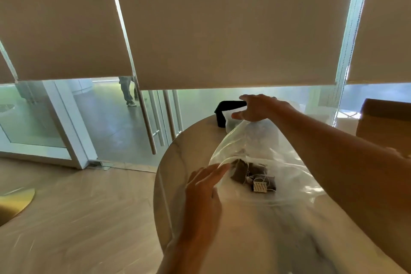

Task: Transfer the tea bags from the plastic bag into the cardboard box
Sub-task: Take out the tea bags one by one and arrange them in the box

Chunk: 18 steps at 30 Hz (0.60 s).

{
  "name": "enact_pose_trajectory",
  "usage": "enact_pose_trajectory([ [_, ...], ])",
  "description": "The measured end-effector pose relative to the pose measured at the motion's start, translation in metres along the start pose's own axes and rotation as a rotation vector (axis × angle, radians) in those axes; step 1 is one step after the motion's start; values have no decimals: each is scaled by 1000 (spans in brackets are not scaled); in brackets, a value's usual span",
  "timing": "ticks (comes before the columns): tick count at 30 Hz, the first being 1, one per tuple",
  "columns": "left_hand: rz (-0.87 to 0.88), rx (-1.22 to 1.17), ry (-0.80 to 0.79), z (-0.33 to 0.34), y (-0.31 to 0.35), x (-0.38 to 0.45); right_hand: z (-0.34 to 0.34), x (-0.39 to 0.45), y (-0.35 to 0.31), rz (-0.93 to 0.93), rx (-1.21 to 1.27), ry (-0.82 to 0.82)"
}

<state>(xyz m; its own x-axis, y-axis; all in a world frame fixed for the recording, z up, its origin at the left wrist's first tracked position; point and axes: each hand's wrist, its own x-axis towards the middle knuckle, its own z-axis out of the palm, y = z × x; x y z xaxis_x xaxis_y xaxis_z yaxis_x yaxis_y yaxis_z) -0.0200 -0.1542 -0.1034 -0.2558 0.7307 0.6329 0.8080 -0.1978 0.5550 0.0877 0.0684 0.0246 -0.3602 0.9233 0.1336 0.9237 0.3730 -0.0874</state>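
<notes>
On the floor at nine o'clock lay part of a gold disc (13, 201), and beyond the glass doors (155, 115) a person's legs (127, 91) stood in the corridor. Roller blinds (222, 24) hung across the top of the view.

The left hand (203, 193) came up from six o'clock over the round bench (178, 162), forearm rising nearly straight, palm down. Its fingers (219, 169) were spread and fairly straight, tips pointing toward one o'clock and touching the left edge of the plastic bag (255, 144); this grip was not closed on anything.

The plastic bag lay on the bench at the centre, clear and crumpled, stretched from the middle toward twelve o'clock. The tea bags (253, 177) sat in a dark cluster inside it, at its near end, just right of the left fingertips, with strings and a paper tag (260, 186) showing.

The right arm reached in from four o'clock, stretched long across the bag. The right hand (255, 108) was at the bag's far end, grip pinched on the gathered plastic and lifting it. Just behind that hand stood a black object (224, 111).

At three o'clock the cardboard box (387, 122) stood, well apart from the tea bags.
</notes>
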Motion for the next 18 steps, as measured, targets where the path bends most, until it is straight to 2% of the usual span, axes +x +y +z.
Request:
enact_pose_trajectory([
  [3, 38, 6, -6, 3, -3, 0, -2, 6, 7, 10, 81, -40],
  [9, 99, -16, -41, 3, -4, 0, -26, -18, 15, -99, 436, 140],
  [18, 124, -17, -89, 4, -3, 1, -56, -48, 16, -202, 622, 257],
])
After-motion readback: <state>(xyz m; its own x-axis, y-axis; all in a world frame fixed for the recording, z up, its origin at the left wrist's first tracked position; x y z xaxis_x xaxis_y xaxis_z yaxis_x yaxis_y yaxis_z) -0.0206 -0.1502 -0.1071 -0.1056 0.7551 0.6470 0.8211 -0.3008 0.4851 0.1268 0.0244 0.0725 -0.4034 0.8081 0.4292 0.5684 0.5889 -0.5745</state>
